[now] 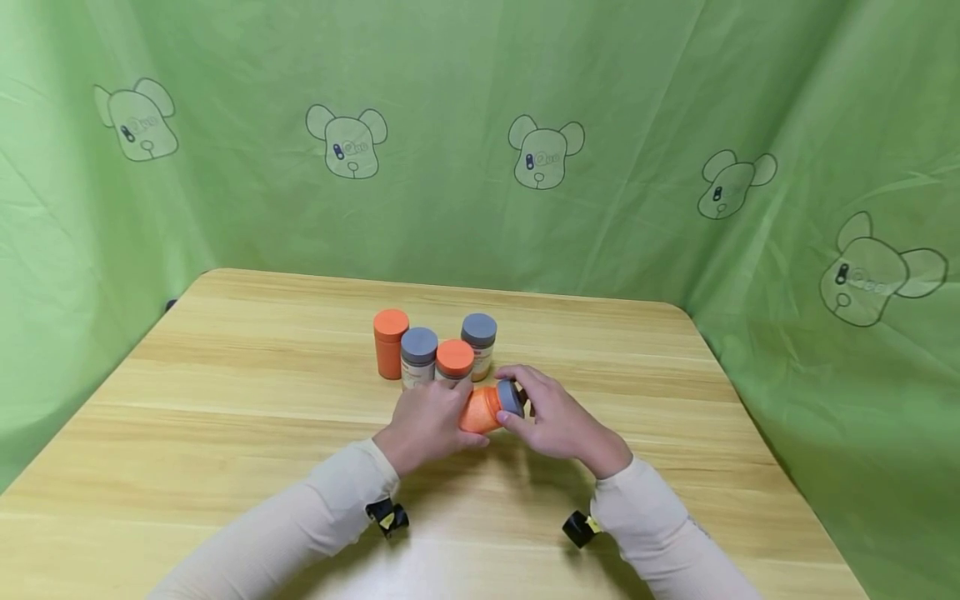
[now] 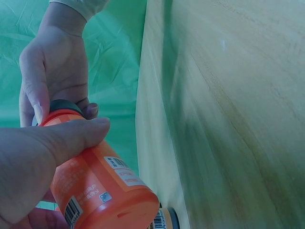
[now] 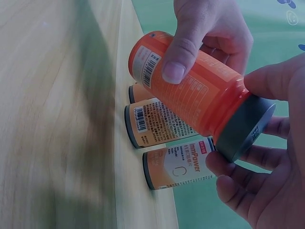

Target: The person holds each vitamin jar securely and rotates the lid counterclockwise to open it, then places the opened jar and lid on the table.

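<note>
An orange bottle (image 1: 478, 412) with a grey cap (image 1: 511, 398) is held tilted above the table, its cap toward the right. My left hand (image 1: 429, 421) grips the bottle's body, the thumb lying along its printed side in the right wrist view. Around the cap are the thumb and fingers of my right hand (image 1: 558, 421), and the cap sits on the bottle's neck. The bottle's base, with barcode labels beside it, faces the left wrist camera.
Just beyond my hands stand an all-orange bottle (image 1: 390, 346), a grey-capped bottle (image 1: 418, 354), an orange-capped bottle (image 1: 454, 358) and another grey-capped bottle (image 1: 479, 333). They are on a wooden table (image 1: 225, 400). A green curtain (image 1: 450, 225) hangs around it.
</note>
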The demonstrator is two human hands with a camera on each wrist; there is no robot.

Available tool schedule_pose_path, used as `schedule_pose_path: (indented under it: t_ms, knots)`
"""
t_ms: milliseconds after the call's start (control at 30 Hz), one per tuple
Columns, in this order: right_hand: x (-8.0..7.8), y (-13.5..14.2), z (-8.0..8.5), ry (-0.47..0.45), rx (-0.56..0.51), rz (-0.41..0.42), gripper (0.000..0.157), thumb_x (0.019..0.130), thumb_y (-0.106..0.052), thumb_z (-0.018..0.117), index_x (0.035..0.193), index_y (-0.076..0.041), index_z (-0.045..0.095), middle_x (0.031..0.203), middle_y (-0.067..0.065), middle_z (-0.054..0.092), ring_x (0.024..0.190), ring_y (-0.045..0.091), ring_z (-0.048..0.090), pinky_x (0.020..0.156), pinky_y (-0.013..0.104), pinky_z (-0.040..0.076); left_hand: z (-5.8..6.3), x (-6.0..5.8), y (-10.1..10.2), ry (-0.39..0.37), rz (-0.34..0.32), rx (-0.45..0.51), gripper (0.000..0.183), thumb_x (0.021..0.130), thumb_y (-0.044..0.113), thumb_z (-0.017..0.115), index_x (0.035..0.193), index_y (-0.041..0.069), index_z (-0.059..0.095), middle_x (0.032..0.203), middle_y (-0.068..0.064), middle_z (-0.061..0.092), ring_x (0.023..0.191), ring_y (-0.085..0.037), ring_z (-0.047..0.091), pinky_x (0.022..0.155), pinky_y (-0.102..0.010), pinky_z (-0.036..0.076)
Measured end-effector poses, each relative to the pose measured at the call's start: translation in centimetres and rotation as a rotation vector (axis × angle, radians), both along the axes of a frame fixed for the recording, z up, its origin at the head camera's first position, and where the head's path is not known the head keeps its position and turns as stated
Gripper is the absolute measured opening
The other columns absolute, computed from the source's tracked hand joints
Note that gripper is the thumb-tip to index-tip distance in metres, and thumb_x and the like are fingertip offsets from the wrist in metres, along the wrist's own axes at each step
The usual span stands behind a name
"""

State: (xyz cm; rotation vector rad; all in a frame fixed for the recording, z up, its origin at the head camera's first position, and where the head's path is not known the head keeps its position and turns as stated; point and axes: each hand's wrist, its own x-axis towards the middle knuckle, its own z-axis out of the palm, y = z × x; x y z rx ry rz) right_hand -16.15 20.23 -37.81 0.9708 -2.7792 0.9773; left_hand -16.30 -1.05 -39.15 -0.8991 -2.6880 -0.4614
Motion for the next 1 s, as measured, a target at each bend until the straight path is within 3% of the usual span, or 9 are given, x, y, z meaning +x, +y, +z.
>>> schedule_pose_path:
  t_ms: [633, 833, 1000]
  knots:
    - [0.0, 0.5, 0.1, 0.011, 0.004, -0.011, 0.047, 0.091, -0.021, 0.067, 0.132, -0.008, 0.048, 0.111, 0.004, 0.058, 0.086, 0.021, 0.057, 0.067, 0.036, 0.050, -0.3, 0.0, -0.2, -0.001, 0.006, 0.010, 0.068, 0.065, 0.052, 0.085, 0.110, 0.007, 0.060, 0.084, -0.005, 0.064, 0.059, -0.019, 0.056, 0.048, -0.036, 0.047]
    - [-0.1, 0.3, 0.0, 0.035, -0.011, -0.017, 0.045, 0.091, -0.022, 0.067, 0.131, -0.010, 0.050, 0.108, 0.001, 0.058, 0.086, 0.018, 0.056, 0.065, 0.032, 0.048, -0.2, -0.1, -0.6, -0.031, 0.016, 0.015, 0.066, 0.066, 0.050, 0.086, 0.109, 0.007, 0.060, 0.082, -0.006, 0.062, 0.060, -0.019, 0.056, 0.049, -0.036, 0.046]
    - [-0.1, 0.7, -0.5, 0.080, -0.049, -0.028, 0.047, 0.090, -0.020, 0.067, 0.131, -0.006, 0.050, 0.101, 0.000, 0.057, 0.084, 0.016, 0.057, 0.067, 0.037, 0.050, -0.3, -0.1, -1.1, -0.071, 0.031, 0.045, 0.065, 0.067, 0.048, 0.086, 0.109, 0.006, 0.059, 0.081, -0.006, 0.062, 0.060, -0.019, 0.057, 0.050, -0.035, 0.047]
